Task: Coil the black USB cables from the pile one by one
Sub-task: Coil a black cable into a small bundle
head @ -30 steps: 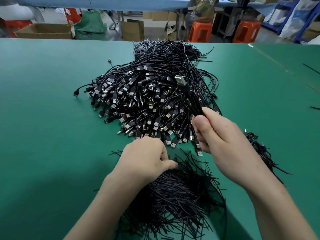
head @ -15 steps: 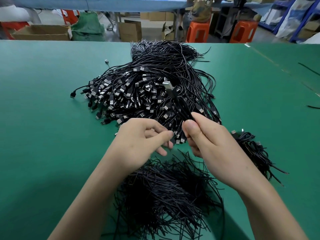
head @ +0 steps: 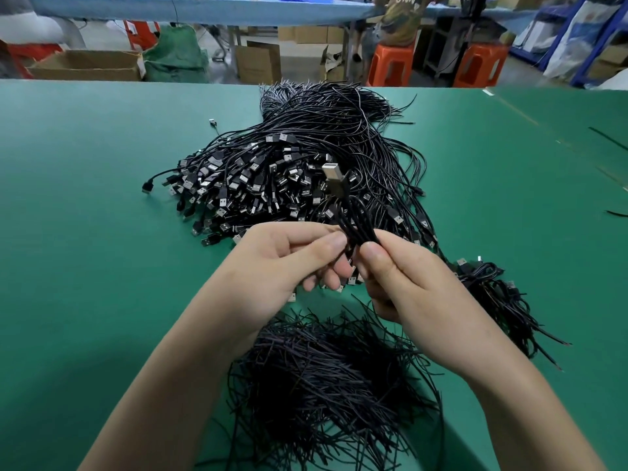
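A big pile of black USB cables [head: 282, 178] lies on the green table [head: 85, 215], plugs toward me. My right hand [head: 404, 287] grips a folded bundle of one black cable [head: 356, 222], its silver USB plug [head: 333, 176] sticking up above the pile. My left hand [head: 289, 260] meets it from the left, thumb and forefinger pinching the bundle or a thin tie just beside my right thumb; which one is hard to tell. A small heap of coiled cables [head: 496, 294] sits to the right of my right hand.
A heap of short black twist ties [head: 326, 379] lies near the front edge under my wrists. Beyond the table's far edge stand cardboard boxes [head: 85, 64], orange stools [head: 390, 66] and a seated person [head: 401, 18]. Stray black strips [head: 608, 137] lie at far right.
My left hand rose from the tie heap and came up to the cable bundle. My right hand drew slightly nearer with the bundle, the plug still pointing up.
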`<control>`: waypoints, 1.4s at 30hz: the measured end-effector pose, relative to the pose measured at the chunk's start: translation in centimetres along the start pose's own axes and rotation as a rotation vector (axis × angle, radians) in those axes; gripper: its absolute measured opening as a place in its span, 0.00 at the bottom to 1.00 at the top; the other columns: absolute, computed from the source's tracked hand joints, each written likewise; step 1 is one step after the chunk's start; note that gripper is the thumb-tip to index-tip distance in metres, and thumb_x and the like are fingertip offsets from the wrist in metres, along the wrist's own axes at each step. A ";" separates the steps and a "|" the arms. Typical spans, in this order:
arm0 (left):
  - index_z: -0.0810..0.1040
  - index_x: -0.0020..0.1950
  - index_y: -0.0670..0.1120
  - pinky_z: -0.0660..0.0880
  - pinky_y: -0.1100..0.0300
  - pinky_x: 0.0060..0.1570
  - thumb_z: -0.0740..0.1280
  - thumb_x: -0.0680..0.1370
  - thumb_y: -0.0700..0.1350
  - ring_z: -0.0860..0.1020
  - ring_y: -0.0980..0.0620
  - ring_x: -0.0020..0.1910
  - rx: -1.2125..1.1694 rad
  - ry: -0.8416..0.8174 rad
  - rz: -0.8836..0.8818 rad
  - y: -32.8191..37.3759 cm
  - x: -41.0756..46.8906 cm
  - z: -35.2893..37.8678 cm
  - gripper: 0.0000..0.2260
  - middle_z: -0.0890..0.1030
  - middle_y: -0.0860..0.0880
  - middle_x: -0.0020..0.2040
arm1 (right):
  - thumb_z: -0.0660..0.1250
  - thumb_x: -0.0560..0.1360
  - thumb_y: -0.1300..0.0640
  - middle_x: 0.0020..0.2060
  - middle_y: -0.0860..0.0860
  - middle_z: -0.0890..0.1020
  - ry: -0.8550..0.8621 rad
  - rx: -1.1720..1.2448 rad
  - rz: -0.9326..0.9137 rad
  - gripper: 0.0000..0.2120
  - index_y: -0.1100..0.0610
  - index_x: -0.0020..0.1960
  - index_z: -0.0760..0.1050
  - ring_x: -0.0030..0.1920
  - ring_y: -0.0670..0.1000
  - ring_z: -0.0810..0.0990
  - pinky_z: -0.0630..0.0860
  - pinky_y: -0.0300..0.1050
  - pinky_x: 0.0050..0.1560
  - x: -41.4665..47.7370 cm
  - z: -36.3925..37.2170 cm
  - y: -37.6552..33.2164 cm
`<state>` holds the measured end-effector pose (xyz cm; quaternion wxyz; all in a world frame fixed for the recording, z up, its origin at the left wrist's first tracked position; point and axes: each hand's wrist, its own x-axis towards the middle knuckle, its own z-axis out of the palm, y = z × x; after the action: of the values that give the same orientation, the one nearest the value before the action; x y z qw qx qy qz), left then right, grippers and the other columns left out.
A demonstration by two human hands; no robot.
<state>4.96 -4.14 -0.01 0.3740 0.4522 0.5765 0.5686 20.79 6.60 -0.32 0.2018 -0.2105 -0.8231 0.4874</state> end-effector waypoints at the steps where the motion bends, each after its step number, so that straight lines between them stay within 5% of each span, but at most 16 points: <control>1: 0.88 0.47 0.52 0.73 0.68 0.38 0.66 0.82 0.46 0.79 0.60 0.38 -0.033 -0.026 0.004 -0.1 0.0 -0.1 0.11 0.85 0.53 0.40 | 0.55 0.86 0.49 0.29 0.43 0.67 -0.009 0.052 0.012 0.17 0.52 0.40 0.68 0.29 0.45 0.63 0.63 0.45 0.32 0.0 -0.1 -0.1; 5: 0.87 0.58 0.54 0.78 0.67 0.54 0.71 0.76 0.43 0.84 0.56 0.55 -0.086 -0.049 0.032 -0.5 -0.2 -0.5 0.13 0.87 0.52 0.54 | 0.54 0.87 0.53 0.29 0.45 0.67 -0.050 0.308 0.056 0.18 0.56 0.40 0.68 0.29 0.44 0.63 0.64 0.34 0.28 -0.2 -0.4 -0.6; 12: 0.89 0.46 0.55 0.78 0.64 0.52 0.77 0.72 0.47 0.83 0.59 0.52 -0.040 0.062 0.240 -0.7 0.2 -0.1 0.05 0.85 0.56 0.52 | 0.55 0.84 0.51 0.30 0.48 0.65 -0.129 0.527 0.084 0.16 0.56 0.40 0.69 0.28 0.45 0.61 0.63 0.31 0.27 -0.7 0.3 -2.0; 18: 0.89 0.45 0.50 0.78 0.41 0.56 0.75 0.73 0.49 0.83 0.50 0.56 0.036 0.079 0.243 -0.8 0.1 -0.5 0.06 0.84 0.49 0.52 | 0.54 0.85 0.51 0.29 0.46 0.65 -0.219 0.532 0.101 0.16 0.56 0.42 0.68 0.29 0.47 0.62 0.62 0.31 0.27 -0.8 0.4 -1.9; 28: 0.83 0.51 0.39 0.76 0.65 0.43 0.72 0.78 0.46 0.81 0.59 0.42 -0.128 -0.085 0.245 -1.2 0.2 0.7 0.10 0.81 0.52 0.45 | 0.53 0.85 0.49 0.28 0.48 0.63 -0.460 0.616 0.056 0.16 0.55 0.43 0.71 0.22 0.48 0.61 0.57 0.39 0.25 -1.1 -0.9 -1.1; 34: 0.83 0.51 0.49 0.77 0.63 0.45 0.70 0.79 0.52 0.80 0.55 0.42 -0.192 -0.082 0.245 -1.0 0.0 1.4 0.07 0.81 0.50 0.45 | 0.53 0.82 0.42 0.26 0.47 0.63 -0.502 0.647 0.123 0.21 0.55 0.39 0.68 0.19 0.46 0.60 0.50 0.45 0.26 -1.0 -0.5 -1.2; 42: 0.83 0.48 0.41 0.78 0.63 0.45 0.67 0.80 0.48 0.81 0.57 0.41 -0.142 -0.026 0.263 -0.9 0.0 1.1 0.10 0.81 0.49 0.43 | 0.52 0.83 0.42 0.25 0.46 0.60 -0.555 0.792 0.157 0.20 0.54 0.38 0.63 0.19 0.45 0.58 0.48 0.50 0.28 -0.9 -0.1 -1.3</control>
<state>5.90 -3.78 -1.01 0.3349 0.5034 0.4658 0.6461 21.38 5.64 0.76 0.0022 -0.0411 -0.5788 0.8145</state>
